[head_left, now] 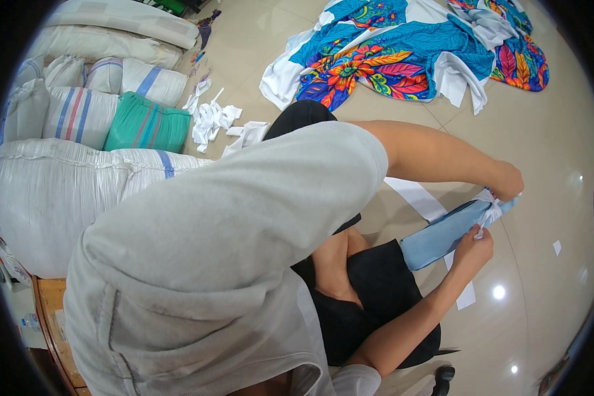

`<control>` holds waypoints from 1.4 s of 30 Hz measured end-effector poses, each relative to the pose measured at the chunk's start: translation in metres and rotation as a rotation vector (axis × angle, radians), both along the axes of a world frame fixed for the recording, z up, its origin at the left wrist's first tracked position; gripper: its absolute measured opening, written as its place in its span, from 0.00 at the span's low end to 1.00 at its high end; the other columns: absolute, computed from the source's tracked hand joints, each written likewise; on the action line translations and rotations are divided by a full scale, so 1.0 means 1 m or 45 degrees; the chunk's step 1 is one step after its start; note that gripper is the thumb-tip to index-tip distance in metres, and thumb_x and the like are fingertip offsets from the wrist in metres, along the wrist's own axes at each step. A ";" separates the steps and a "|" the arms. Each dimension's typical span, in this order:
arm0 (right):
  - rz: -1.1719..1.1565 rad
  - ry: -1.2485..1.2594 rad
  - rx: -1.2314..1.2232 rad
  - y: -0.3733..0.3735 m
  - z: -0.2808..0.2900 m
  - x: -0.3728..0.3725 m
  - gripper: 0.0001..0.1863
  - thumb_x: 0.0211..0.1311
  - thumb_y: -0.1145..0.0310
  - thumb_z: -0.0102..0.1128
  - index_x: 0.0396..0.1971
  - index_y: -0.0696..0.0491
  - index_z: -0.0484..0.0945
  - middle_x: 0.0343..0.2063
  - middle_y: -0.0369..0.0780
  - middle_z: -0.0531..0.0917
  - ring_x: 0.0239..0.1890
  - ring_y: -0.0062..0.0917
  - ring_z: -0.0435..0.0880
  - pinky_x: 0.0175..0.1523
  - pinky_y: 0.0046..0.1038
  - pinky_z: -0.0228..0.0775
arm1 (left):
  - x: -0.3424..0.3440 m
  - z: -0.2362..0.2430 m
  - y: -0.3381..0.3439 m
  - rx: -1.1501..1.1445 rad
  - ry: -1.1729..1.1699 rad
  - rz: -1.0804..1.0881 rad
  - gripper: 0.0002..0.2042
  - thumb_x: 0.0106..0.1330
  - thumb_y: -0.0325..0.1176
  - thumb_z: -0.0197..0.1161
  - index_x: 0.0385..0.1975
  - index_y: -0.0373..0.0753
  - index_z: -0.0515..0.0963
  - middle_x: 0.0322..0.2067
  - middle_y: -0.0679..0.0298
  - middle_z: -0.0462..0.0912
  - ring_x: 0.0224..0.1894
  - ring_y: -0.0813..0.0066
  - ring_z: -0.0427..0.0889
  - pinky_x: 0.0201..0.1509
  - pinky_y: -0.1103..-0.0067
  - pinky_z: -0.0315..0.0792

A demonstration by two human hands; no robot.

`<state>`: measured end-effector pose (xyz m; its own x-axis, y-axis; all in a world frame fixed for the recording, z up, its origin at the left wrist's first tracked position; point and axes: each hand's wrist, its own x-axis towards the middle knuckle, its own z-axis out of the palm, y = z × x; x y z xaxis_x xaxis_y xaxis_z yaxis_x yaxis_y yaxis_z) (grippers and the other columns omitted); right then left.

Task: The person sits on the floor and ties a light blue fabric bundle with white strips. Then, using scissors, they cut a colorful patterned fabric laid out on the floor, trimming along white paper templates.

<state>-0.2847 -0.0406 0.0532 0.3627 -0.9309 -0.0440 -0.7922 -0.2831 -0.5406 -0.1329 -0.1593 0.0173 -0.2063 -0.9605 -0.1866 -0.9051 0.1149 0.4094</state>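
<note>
My left hand [507, 181] is at the upper end of a long, light blue folded bundle [434, 234], its fingers closed on a white fabric strip [491, 206] knotted round that end. Just below it, my right hand [475, 245] pinches a loose part of this white strip. The bundle lies beside my black-clad leg [383, 277], with flat white pieces [416, 198] on the floor under and beside it. My left arm in a grey sleeve crosses the middle of the view and hides part of my lap.
Multicoloured printed fabric [356, 72] is heaped at the top. White scraps [211, 122] lie left of it. Stuffed sacks [72, 112] pile along the left, near a wooden furniture edge [53, 297]. A small black object [443, 379] sits at the bottom right on the tiled floor [541, 145].
</note>
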 end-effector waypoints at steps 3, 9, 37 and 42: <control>0.170 0.093 0.003 0.006 0.011 0.000 0.11 0.57 0.70 0.53 0.30 0.65 0.77 0.28 0.57 0.79 0.34 0.51 0.77 0.39 0.42 0.68 | -0.010 0.017 0.013 -0.068 -0.083 0.087 0.10 0.49 0.29 0.56 0.28 0.37 0.82 0.29 0.53 0.83 0.35 0.58 0.82 0.36 0.67 0.76; 0.425 0.144 0.011 0.010 0.019 -0.006 0.08 0.56 0.74 0.53 0.27 0.65 0.76 0.38 0.53 0.76 0.41 0.48 0.75 0.41 0.40 0.67 | -0.015 0.008 0.016 -0.106 -0.120 0.239 0.10 0.52 0.31 0.57 0.31 0.38 0.82 0.34 0.53 0.82 0.38 0.59 0.82 0.38 0.68 0.76; -0.244 -1.141 0.572 -0.042 -0.026 0.004 0.16 0.67 0.58 0.46 0.32 0.58 0.72 0.27 0.35 0.72 0.30 0.18 0.70 0.35 0.19 0.61 | -0.020 0.012 0.010 -0.199 0.096 0.435 0.10 0.51 0.33 0.57 0.32 0.40 0.81 0.33 0.53 0.82 0.39 0.58 0.81 0.40 0.67 0.75; -0.375 -1.219 0.624 -0.054 -0.040 0.004 0.12 0.64 0.66 0.50 0.38 0.61 0.72 0.29 0.36 0.73 0.30 0.18 0.70 0.35 0.19 0.62 | -0.012 0.016 0.024 -0.267 0.328 0.498 0.10 0.51 0.33 0.57 0.31 0.39 0.80 0.31 0.52 0.81 0.38 0.55 0.81 0.40 0.66 0.74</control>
